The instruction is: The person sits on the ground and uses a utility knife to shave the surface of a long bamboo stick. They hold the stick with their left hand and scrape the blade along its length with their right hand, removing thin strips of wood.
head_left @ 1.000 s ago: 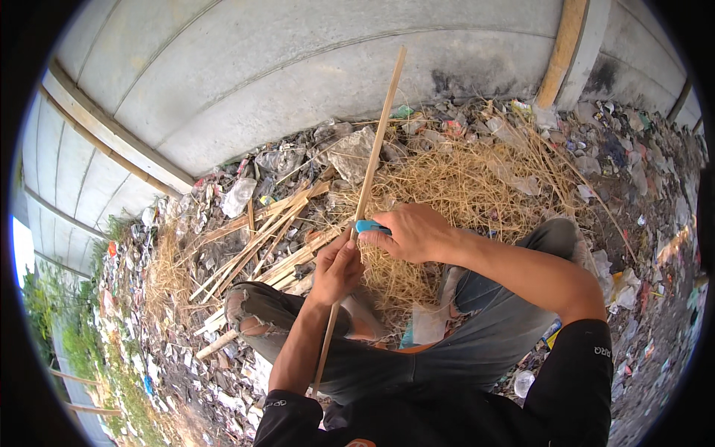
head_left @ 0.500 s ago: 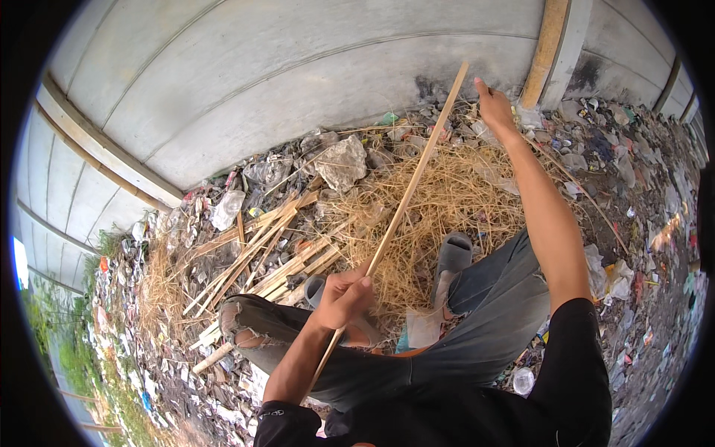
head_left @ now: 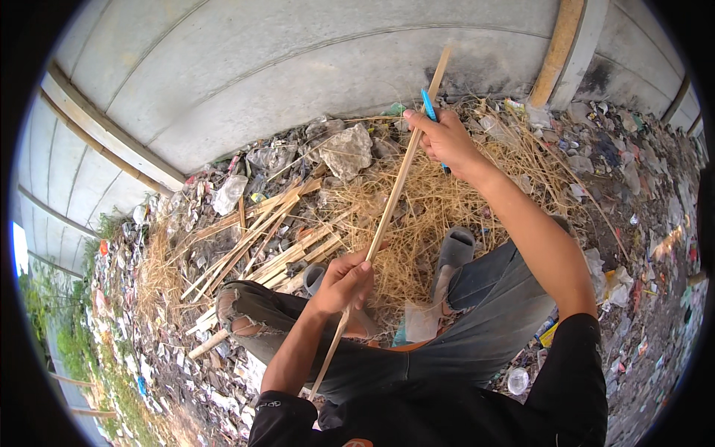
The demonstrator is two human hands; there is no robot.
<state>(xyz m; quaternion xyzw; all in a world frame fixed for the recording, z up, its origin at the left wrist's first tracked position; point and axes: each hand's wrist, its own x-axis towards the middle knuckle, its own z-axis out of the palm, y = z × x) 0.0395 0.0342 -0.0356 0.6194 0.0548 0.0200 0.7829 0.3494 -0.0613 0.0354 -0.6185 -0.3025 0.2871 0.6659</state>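
Observation:
A long, pale bamboo strip (head_left: 395, 195) slants across the scene, its top end near the wall and its lower end by my body. My left hand (head_left: 342, 284) is wrapped round its lower part, thumb along the top. Close to the upper part, my right hand (head_left: 449, 143) is closed on a slim blue utility knife (head_left: 428, 104), which pokes out above and below the fist. The knife lies beside or against the strip; its blade cannot be made out. Fine bamboo shavings (head_left: 439, 195) form a heap beneath the strip.
Split bamboo pieces (head_left: 257, 242) lie in a pile at left, near a grey rock (head_left: 346, 151). A concrete wall (head_left: 298, 67) with a bamboo pole (head_left: 557, 52) rises ahead. Litter covers the ground. My sandalled foot (head_left: 456, 253) stands beside the shavings.
My right hand has come down and left to the strip, and the blue knife now shows in it. The strip's upper end has shifted slightly left and up.

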